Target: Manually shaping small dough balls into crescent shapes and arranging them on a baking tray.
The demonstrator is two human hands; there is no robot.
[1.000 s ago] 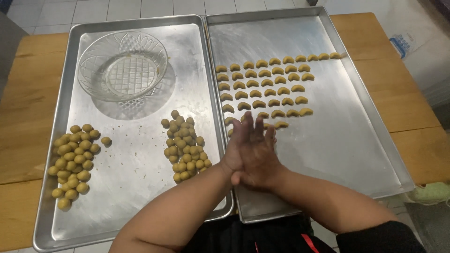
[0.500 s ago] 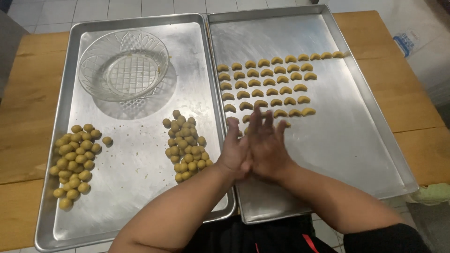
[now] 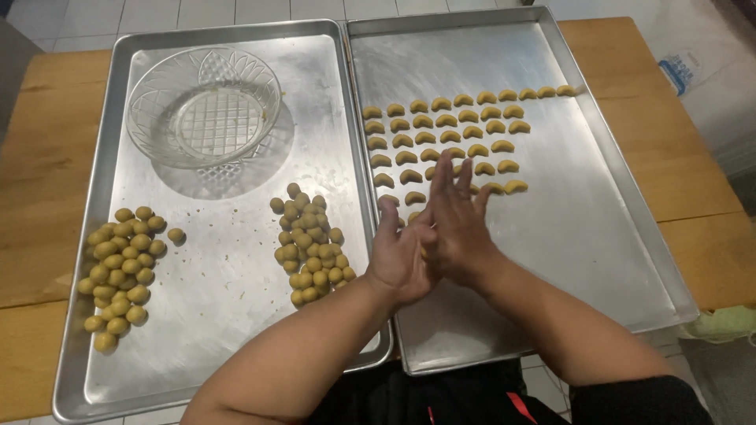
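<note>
The left hand (image 3: 398,256) and right hand (image 3: 457,224) are pressed palm to palm over the right tray (image 3: 598,236), apparently rolling an unseen dough piece, beside rows of shaped crescents (image 3: 449,138), with dough balls (image 3: 311,256) kept near.

1. A wooden tabletop (image 3: 47,157) is filling most of the view, its warm brown grain running left to right.
2. A floor (image 3: 260,11) of pale square tiles with thin dark joints is showing beyond the tabletop's far edge.
3. The same tiles are continuing past the right edge, where a white packet (image 3: 683,71) with blue print is lying on the floor.
4. A pale green cloth (image 3: 724,323) is hanging off the tabletop's near right corner.
5. Soft, even light is falling from above, casting only faint shadows.
</note>
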